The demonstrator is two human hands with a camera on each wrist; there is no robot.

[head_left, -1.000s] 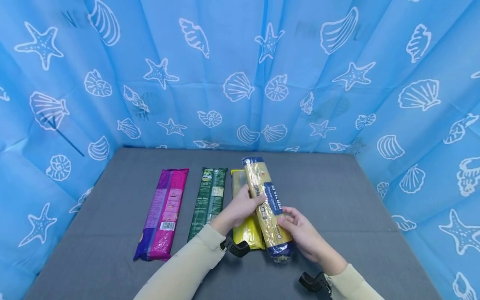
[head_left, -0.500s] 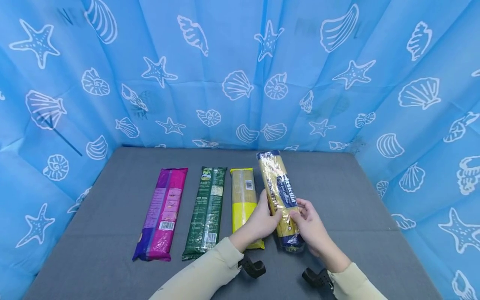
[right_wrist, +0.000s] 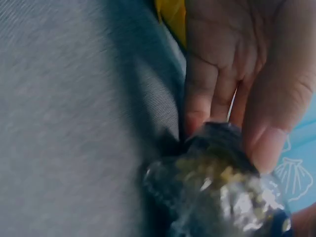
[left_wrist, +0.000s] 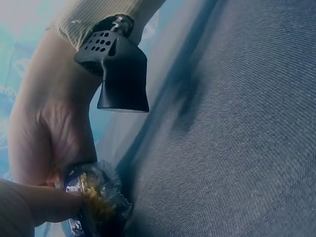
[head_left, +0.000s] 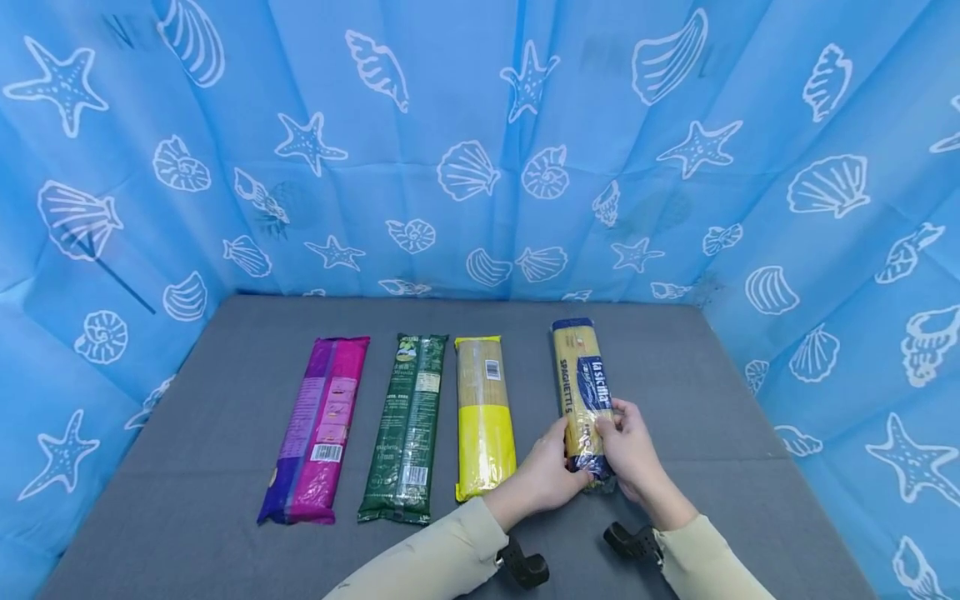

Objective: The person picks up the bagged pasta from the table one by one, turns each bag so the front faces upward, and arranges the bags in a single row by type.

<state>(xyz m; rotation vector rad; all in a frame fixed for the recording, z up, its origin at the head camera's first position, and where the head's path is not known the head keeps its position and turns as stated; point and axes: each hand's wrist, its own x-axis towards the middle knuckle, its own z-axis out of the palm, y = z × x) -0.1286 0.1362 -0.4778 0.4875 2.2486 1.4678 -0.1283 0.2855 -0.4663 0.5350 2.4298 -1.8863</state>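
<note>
A spaghetti pack [head_left: 576,358] with a golden body, dark blue ends and a blue label stands out at the right of the row in the head view. My left hand [head_left: 546,471] grips its near end from the left, thumb over the top. From the right, my right hand [head_left: 632,446] holds the same pack, its thumb on the front. Both wrist views show the clear, crumpled end of the spaghetti pack [left_wrist: 98,197] close above the cloth. Whether its underside touches the table is hidden.
To the left lie a yellow pasta pack [head_left: 486,450], a green spaghetti pack [head_left: 401,425] and a pink-purple pack [head_left: 315,429], roughly side by side. Grey cloth covers the table [head_left: 697,417]. A blue shell-print curtain [head_left: 480,225] encloses the back and sides.
Both hands have carried the spaghetti pack rightward from over the yellow pack and lowered it beside the row. My left hand has slid to its near end. The other packs stay put.
</note>
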